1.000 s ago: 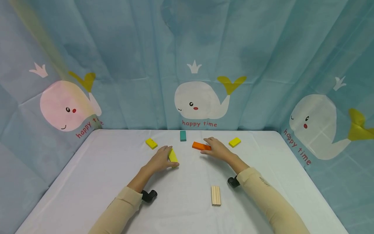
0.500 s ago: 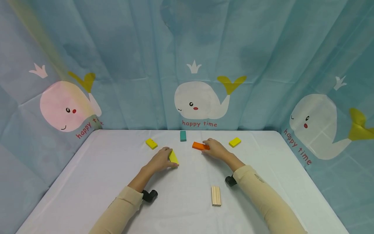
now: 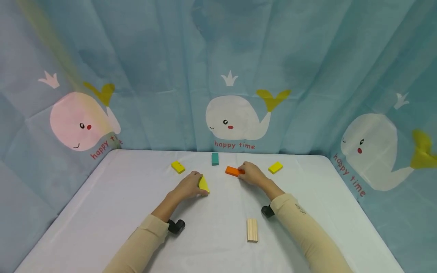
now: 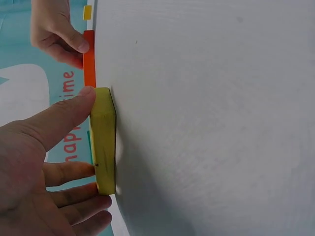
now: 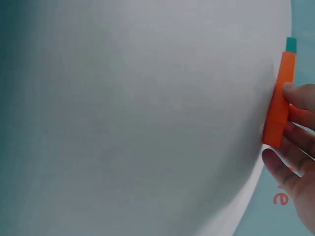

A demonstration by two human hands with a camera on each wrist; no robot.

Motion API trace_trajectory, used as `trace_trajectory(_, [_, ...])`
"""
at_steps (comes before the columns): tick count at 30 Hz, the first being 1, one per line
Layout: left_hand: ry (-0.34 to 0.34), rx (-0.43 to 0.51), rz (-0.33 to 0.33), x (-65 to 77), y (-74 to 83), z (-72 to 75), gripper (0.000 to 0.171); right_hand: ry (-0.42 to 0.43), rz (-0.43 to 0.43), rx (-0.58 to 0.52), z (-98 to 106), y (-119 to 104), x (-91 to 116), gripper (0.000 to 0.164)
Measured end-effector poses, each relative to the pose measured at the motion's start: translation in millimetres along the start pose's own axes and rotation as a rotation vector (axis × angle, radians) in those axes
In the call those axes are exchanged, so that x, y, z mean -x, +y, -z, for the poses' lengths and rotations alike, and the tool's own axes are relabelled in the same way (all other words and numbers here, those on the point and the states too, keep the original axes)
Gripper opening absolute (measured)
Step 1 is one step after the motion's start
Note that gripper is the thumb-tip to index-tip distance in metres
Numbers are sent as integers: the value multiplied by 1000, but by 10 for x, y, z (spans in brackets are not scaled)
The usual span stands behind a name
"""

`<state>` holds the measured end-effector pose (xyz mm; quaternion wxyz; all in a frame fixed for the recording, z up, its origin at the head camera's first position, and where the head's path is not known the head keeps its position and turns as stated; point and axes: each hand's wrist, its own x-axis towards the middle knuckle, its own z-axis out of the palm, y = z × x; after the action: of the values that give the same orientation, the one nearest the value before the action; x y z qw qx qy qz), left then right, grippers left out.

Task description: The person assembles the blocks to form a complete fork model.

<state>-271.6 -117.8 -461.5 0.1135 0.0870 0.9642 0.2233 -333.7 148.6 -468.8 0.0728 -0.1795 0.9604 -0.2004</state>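
Note:
In the head view my left hand [image 3: 189, 185] spans a yellow block [image 3: 203, 184], left of the table's middle. The left wrist view shows the thumb at one end of that yellow block [image 4: 104, 142] and fingertips near the other end. My right hand [image 3: 253, 174] pinches the right end of an orange block [image 3: 233, 171] farther back. Up close in the right wrist view, the thumb presses one face of the orange block [image 5: 279, 105], with a finger behind it. Both blocks appear to be on or just at the white tabletop.
A teal block [image 3: 215, 159] lies at the back edge of the white table [image 3: 102, 212]. One small yellow block [image 3: 178, 167] is at back left, another yellow block [image 3: 275, 167] at back right. Nearer the front lies a striped wooden block [image 3: 252, 230]. A whale-print curtain [image 3: 164, 94] surrounds the table.
My right hand has drawn in its fingers and now pinches the orange block's end. The left hand's fingers have settled slightly around the yellow block. The head view has shifted a little.

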Motion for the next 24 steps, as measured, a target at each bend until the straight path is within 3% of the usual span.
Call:
trace_trajectory(6, [-26, -22, -4, 26, 35, -9, 81, -21, -48, -14, -25, -11, 42, 35])
trace_trajectory(24, [-33, -27, 16, -62, 16, 42, 80, -66, -35, -9, 111, -17, -99, 34])
